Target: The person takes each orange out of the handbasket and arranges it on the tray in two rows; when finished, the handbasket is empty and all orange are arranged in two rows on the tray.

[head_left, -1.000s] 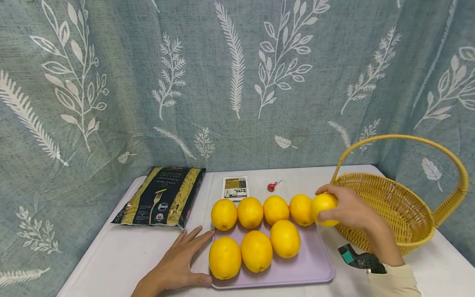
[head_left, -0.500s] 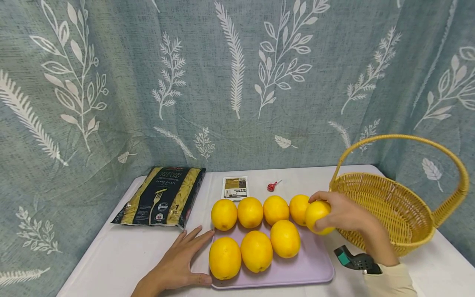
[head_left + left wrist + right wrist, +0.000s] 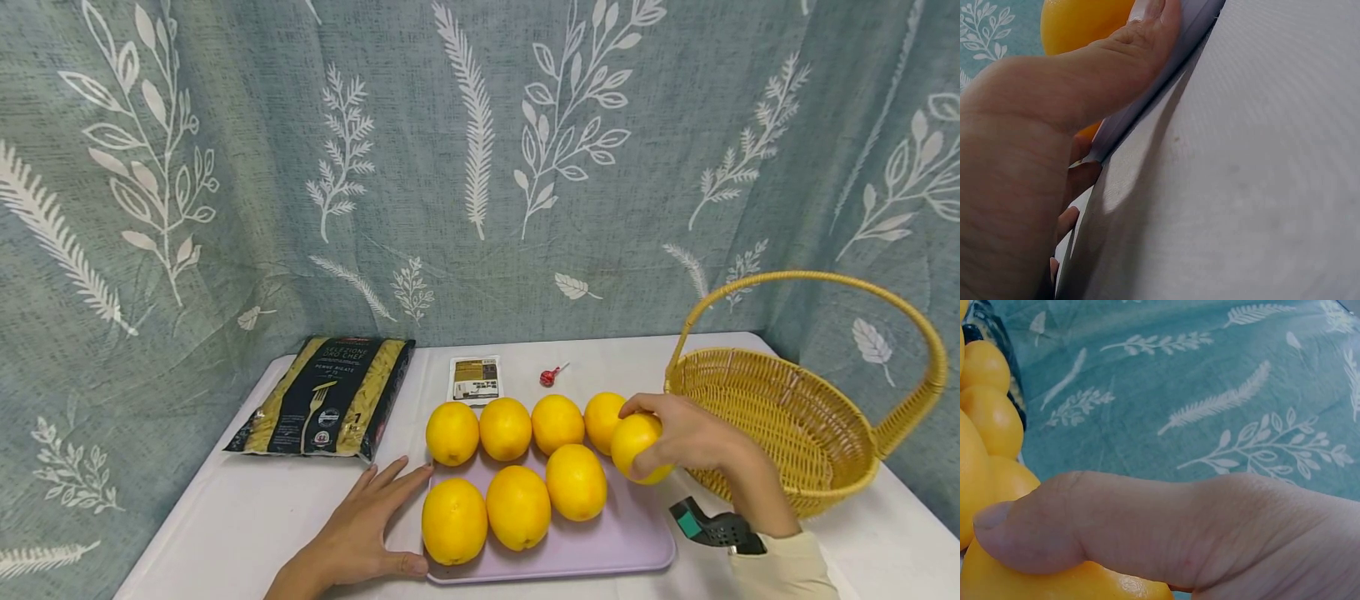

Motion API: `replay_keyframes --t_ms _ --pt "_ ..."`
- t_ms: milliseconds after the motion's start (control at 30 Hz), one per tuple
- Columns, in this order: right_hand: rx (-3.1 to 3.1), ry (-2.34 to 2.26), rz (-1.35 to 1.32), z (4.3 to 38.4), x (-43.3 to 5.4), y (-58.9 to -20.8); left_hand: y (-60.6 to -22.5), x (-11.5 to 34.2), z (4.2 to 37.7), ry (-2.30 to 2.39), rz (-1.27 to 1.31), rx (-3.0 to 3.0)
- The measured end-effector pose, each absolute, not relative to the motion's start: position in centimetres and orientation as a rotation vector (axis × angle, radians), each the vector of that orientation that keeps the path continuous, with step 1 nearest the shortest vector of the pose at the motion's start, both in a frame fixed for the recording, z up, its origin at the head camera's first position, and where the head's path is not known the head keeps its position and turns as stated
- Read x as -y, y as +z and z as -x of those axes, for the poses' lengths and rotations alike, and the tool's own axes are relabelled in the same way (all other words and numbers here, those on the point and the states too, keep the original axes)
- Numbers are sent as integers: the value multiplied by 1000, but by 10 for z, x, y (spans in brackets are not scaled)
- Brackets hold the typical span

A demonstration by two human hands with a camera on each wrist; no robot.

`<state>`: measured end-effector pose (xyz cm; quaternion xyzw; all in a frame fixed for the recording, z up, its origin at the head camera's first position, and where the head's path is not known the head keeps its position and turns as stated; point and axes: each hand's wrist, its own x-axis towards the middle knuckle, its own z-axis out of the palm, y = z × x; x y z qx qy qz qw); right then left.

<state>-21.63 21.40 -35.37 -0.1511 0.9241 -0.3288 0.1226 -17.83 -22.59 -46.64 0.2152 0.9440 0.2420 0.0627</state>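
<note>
My right hand (image 3: 693,437) grips an orange (image 3: 632,446) over the right part of the lilac tray (image 3: 626,542), close to the last orange of the back row (image 3: 600,417). In the right wrist view the thumb (image 3: 1104,519) lies across the held orange (image 3: 1054,584). Several oranges form the back row, and 3 more stand in front, among them the front-left orange (image 3: 453,521). At the tray's left edge rests my left hand (image 3: 360,533), fingers spread and thumb by the corner. The left wrist view has that thumb (image 3: 1129,62) against the tray rim.
A wicker basket (image 3: 757,383) with a tall handle stands right of the tray. Back left lies a bag of penne pasta (image 3: 322,400). Behind the tray are a small printed packet (image 3: 476,379) and a red lollipop (image 3: 548,377). A patterned curtain (image 3: 450,167) encloses the table.
My right hand has carried its orange slightly left and toward me, from the basket side to over the tray. The left hand and the other oranges stay put.
</note>
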Motion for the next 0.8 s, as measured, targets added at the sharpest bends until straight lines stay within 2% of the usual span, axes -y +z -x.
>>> replay_keyframes --t_ms 800 --pt "-2653 -771 364 213 -203 -353 -467 227 178 735 -655 -2859"
